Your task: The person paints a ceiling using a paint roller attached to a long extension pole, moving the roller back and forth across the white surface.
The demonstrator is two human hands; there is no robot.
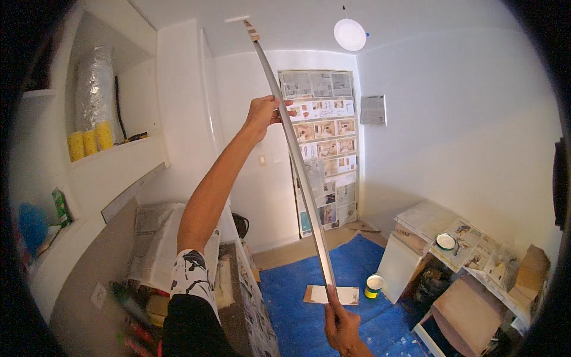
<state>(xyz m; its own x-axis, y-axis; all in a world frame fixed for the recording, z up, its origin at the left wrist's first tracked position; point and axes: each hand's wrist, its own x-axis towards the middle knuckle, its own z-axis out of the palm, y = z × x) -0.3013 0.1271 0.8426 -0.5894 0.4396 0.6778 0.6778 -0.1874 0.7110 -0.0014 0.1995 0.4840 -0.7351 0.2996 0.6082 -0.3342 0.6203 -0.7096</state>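
A long, thin, silver-grey pole [304,178] slants across the room from low right up to the ceiling. My left hand [263,118] grips its upper part, with some fingers showing past the far side. Lower down, my right hand [342,327] is wrapped round the bottom end. At the top of the pole is a small light-brown and reddish piece [251,31]; its kind is too small to make out. Its tip is at or close to a short white streak [237,19] on the ceiling.
A blue tarp [285,285] covers the floor, bearing a white board [315,294] and an open yellow-labelled can [373,287]. Newspaper covers the door [324,143] and furniture [425,217] at right. A round ceiling light [350,34] hangs loose. Left stands a wall niche [151,116].
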